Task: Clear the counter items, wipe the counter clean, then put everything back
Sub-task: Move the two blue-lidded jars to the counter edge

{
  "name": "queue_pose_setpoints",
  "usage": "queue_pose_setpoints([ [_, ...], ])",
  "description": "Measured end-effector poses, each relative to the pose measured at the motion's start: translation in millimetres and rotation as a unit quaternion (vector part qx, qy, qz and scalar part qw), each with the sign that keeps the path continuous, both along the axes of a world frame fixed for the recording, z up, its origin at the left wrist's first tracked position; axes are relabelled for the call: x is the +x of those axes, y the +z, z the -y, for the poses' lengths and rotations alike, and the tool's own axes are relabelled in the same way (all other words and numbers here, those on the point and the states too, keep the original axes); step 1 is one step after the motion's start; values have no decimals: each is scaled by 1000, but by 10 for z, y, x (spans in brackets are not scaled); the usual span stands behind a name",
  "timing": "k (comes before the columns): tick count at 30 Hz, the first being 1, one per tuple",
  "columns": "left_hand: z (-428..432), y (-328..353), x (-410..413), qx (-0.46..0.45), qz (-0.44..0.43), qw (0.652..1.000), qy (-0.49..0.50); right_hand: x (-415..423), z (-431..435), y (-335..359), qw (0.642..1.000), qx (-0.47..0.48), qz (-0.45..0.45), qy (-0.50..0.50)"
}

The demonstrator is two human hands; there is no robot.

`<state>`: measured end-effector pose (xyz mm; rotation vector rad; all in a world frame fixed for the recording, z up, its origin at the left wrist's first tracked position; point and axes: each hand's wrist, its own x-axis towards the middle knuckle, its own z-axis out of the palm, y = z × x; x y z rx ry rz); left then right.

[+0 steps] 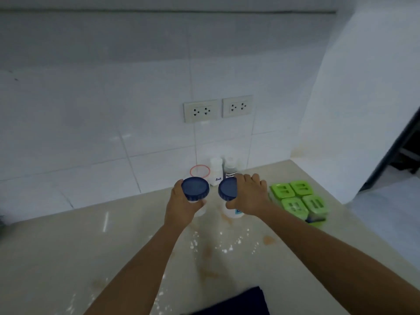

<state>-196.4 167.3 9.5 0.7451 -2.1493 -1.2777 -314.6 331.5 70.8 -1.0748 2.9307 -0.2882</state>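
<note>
Your left grip point(181, 201) and right grip point(248, 196) each hold a blue-lidded jar, left jar point(195, 189) and right jar point(228, 189), upright near the worktop point(68, 246) back edge, spills lying nearer you.

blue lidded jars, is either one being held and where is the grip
Both. The left hand grips the left jar around its body below the lid; the right hand grips the right jar likewise.
</note>
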Motion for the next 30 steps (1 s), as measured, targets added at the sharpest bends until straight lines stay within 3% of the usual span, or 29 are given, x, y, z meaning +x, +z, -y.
queue_pose_setpoints([
  [8,-1499,-98,-317,36,22,996,-81,-237,-1612,-112,997,3,31,-68],
  [16,-2681,-398,-850,60,63,988,-129,-682,-2652,-458,992,17,71,-102],
  [26,-3232,-825,-1036,22,111,986,-118,-822,-3091,-864,985,7,107,-134],
  [30,-3211,-848,-1036,14,122,985,-124,-865,-3075,-854,983,50,120,-127],
])
